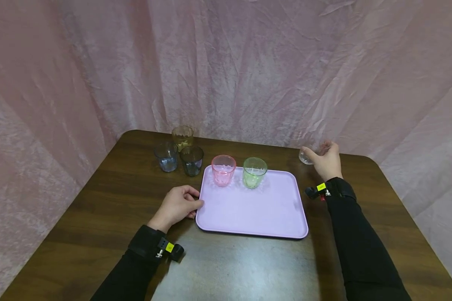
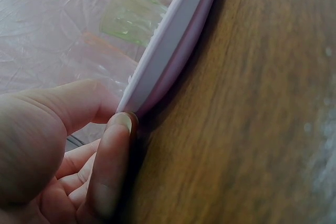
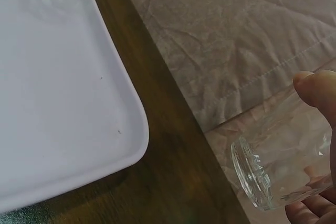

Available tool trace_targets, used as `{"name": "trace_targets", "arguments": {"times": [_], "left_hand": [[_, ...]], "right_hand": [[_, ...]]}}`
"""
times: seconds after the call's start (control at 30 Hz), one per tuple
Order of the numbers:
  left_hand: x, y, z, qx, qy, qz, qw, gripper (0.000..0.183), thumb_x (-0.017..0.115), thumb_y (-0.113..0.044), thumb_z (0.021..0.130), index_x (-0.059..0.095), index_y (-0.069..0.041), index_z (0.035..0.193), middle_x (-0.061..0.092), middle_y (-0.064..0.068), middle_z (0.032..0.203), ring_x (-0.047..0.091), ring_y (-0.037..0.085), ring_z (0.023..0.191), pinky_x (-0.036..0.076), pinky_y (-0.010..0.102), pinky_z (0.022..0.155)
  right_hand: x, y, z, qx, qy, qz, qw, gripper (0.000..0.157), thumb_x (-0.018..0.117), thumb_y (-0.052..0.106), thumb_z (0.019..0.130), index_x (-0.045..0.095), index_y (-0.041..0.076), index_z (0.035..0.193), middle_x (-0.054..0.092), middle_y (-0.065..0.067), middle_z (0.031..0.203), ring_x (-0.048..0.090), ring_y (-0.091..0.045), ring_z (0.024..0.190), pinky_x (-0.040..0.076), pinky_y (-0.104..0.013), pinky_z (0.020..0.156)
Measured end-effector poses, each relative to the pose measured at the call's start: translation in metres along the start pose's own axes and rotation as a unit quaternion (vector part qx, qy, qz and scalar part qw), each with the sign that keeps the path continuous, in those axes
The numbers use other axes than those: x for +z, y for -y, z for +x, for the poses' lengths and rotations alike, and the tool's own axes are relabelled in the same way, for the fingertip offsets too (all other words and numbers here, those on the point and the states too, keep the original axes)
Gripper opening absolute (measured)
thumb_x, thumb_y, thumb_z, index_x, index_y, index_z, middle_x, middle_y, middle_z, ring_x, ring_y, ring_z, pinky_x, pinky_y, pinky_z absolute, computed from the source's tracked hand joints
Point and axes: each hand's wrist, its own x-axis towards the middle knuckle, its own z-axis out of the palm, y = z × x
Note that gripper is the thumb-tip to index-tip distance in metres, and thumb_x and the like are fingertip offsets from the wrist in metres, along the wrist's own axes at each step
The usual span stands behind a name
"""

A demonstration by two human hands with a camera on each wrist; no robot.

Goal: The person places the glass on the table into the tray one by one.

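Observation:
My left hand pinches the left rim of a lilac tray, thumb on top and a finger at its edge, as the left wrist view shows close up. On the tray's far side stand a pink glass and, to its right, a green glass, both upright. Beyond the tray's far right corner, my right hand grips a clear glass around its side. The glass's thick base points toward the tray, and part of its body is hidden behind the fingers.
Left of the tray's far corner, a blue glass, a dark grey glass and a yellowish glass stand close together. The wooden table ends at a pink curtain behind them.

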Motion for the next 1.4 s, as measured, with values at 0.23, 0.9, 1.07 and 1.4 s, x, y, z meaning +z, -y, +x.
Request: {"name": "trace_targets", "arguments": {"times": [0.23,0.9,1.07,1.4], "left_hand": [[-0.003,-0.001,-0.002,-0.016,0.005,0.007,0.9998,0.027,0.08,-0.013,0.083,0.066,-0.004,0.104,0.063,0.009,0.073,0.063,0.019,0.057,0.056,0.027,0.052],[-0.007,-0.001,0.0,-0.017,0.012,0.015,0.9997,0.026,0.078,-0.012,0.085,0.065,-0.004,0.106,0.064,0.009,0.075,0.063,0.019,0.058,0.057,0.027,0.053],[-0.008,-0.002,0.0,-0.018,0.012,0.014,0.9997,0.027,0.079,-0.012,0.085,0.065,-0.003,0.106,0.063,0.01,0.075,0.063,0.019,0.058,0.057,0.027,0.053],[-0.008,-0.003,0.001,-0.024,0.013,0.012,0.9996,0.027,0.078,-0.011,0.086,0.065,-0.003,0.107,0.064,0.01,0.075,0.063,0.02,0.059,0.057,0.027,0.053]], "right_hand": [[0.0,0.008,-0.003,-0.01,0.004,0.011,1.0,0.104,0.07,0.06,0.084,0.015,0.001,0.15,0.031,-0.017,0.142,0.036,-0.031,0.116,0.036,-0.049,0.099],[-0.005,0.029,-0.011,-0.021,-0.001,0.007,1.0,0.104,0.07,0.064,0.082,0.02,0.003,0.15,0.038,-0.013,0.138,0.038,-0.028,0.115,0.036,-0.048,0.099],[-0.005,0.033,-0.013,-0.028,-0.004,0.01,1.0,0.098,0.071,0.061,0.083,0.024,0.004,0.147,0.039,-0.011,0.135,0.039,-0.026,0.111,0.038,-0.046,0.094],[-0.006,0.043,-0.018,-0.046,0.0,0.011,0.999,0.097,0.071,0.059,0.084,0.025,0.004,0.148,0.04,-0.01,0.134,0.038,-0.026,0.116,0.037,-0.047,0.097]]}}
